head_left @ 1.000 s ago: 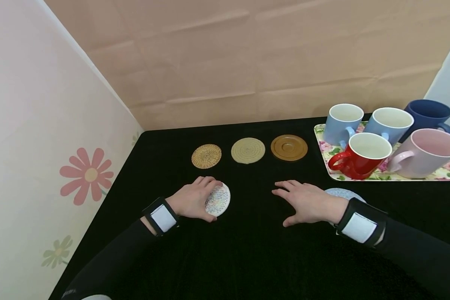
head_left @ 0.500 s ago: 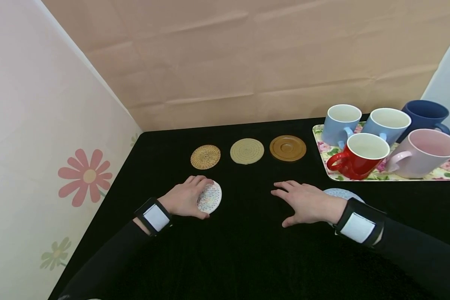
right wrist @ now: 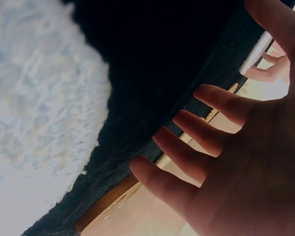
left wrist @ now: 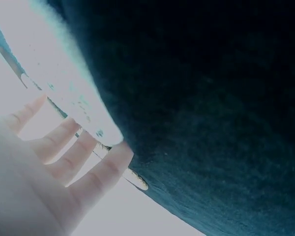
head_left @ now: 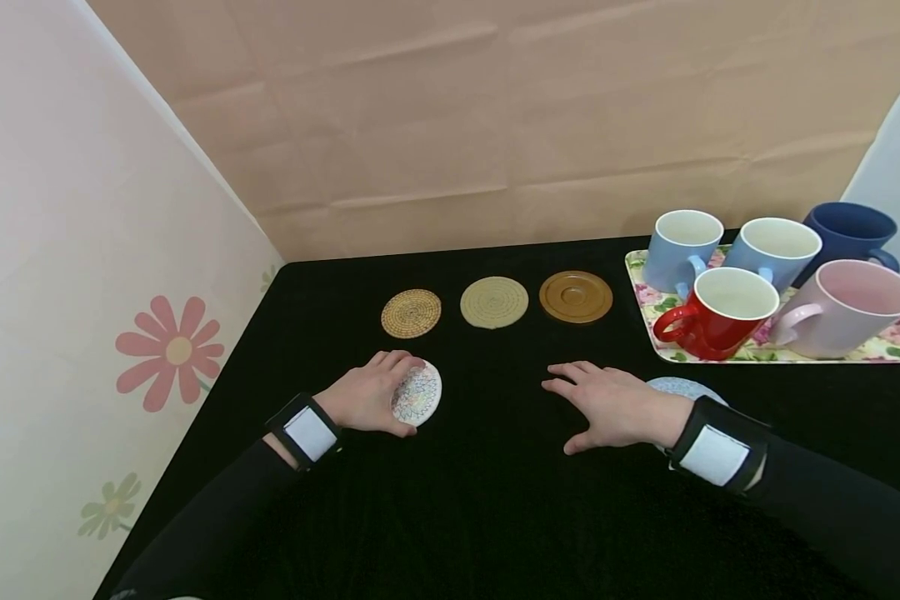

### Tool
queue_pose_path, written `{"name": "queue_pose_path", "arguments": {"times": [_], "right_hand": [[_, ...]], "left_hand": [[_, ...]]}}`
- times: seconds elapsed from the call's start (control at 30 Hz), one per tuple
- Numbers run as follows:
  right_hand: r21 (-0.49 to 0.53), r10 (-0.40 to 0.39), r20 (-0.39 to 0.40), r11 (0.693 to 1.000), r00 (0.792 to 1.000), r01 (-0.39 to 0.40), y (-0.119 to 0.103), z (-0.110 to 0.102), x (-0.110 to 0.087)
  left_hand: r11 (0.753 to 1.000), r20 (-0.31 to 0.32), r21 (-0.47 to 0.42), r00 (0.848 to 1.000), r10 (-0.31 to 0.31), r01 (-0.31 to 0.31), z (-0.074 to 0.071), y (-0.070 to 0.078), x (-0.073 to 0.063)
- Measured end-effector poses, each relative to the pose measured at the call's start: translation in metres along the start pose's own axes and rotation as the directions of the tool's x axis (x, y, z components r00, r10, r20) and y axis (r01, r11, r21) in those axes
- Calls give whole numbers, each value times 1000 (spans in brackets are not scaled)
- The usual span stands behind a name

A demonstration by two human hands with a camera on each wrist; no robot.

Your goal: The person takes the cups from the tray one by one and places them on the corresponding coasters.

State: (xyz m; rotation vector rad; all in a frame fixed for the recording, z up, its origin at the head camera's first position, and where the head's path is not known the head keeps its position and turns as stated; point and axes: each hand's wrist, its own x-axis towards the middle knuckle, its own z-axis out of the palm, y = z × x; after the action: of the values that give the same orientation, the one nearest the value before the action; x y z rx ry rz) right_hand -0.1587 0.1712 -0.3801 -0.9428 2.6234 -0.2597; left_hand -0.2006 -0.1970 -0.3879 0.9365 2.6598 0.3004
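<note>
My left hand [head_left: 367,396] grips a round white coaster [head_left: 420,396] with a coloured pattern, fingers at its far edge and thumb at its near edge. In the left wrist view the fingers [left wrist: 96,179] lie along the rim of the overexposed coaster [left wrist: 64,83]. My right hand [head_left: 618,406] hovers palm down over the black cloth, fingers spread and holding nothing. Partly hidden under its wrist is a pale blue round coaster [head_left: 686,387], whose rough woven surface [right wrist: 39,113] fills the left of the right wrist view.
Along the back lie a woven straw coaster [head_left: 411,314], a beige coiled coaster [head_left: 494,302] and a brown wooden one [head_left: 576,297]. At right a floral tray [head_left: 663,340] bears several mugs, the red mug [head_left: 727,310] in front. Walls stand behind and at left.
My left hand has moved slightly left with the white coaster, mostly in the first half second. The right hand has stayed in nearly the same place.
</note>
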Motion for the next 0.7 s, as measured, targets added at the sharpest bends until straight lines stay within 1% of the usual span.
{"name": "queue_pose_path", "arguments": {"times": [0.37, 0.53, 0.63, 0.7], "right_hand": [[-16, -11, 1, 1000, 1000, 11, 1, -2, 0], [-30, -19, -16, 999, 1000, 18, 3, -2, -2], [-43, -18, -29, 999, 999, 17, 4, -7, -6], [-49, -14, -47, 999, 999, 12, 6, -12, -11]], "left_hand": [[1000, 20, 22, 1000, -11, 11, -1, -2, 3], [999, 56, 48, 998, -24, 22, -8, 2, 5], [995, 91, 83, 994, -59, 52, -14, 7, 9], [992, 103, 107, 992, -79, 68, -21, 12, 15]]}}
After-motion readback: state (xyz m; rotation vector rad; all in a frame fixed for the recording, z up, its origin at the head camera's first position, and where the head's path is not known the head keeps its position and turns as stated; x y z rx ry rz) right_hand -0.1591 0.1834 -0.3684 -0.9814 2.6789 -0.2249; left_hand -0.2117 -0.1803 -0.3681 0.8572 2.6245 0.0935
